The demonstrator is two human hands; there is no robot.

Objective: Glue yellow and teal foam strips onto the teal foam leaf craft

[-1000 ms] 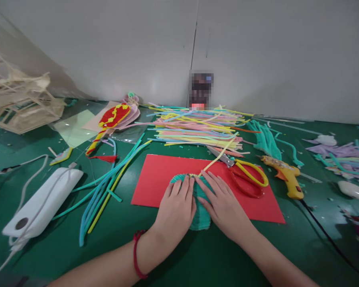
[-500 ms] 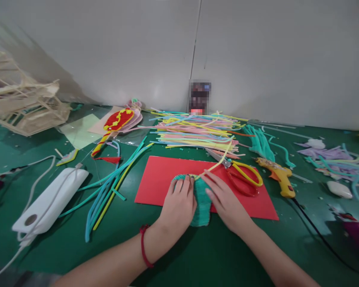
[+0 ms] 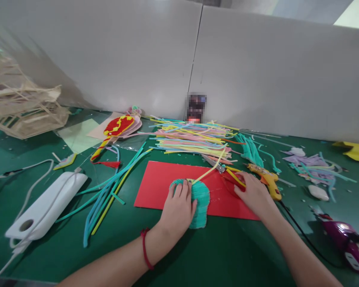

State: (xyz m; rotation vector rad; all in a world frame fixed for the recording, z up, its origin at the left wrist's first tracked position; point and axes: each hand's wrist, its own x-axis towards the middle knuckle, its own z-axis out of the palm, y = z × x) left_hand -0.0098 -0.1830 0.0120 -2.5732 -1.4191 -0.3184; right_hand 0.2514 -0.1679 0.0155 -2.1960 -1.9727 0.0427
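My left hand presses down on a teal pad of pipe cleaners laid side by side, its fingers together along the top left edge. From under those fingertips a pale yellow pipe cleaner sticks out up and to the right, its tip over the pile behind. My right hand has its fingers closed around the yellow and red handles of the scissors. The blades point away to the left. Both pad and scissors lie partly on a red board.
Behind lies a pile of coloured pipe cleaners. A yellow glue gun is just right of my right hand. Loose blue and green strips and a white power strip lie left. A purple tool sits at right.
My right hand has left the teal pad and yellow pipe cleaner and moved right onto the scissors' handles. My left hand stays on the pad. The view has tilted slightly up.
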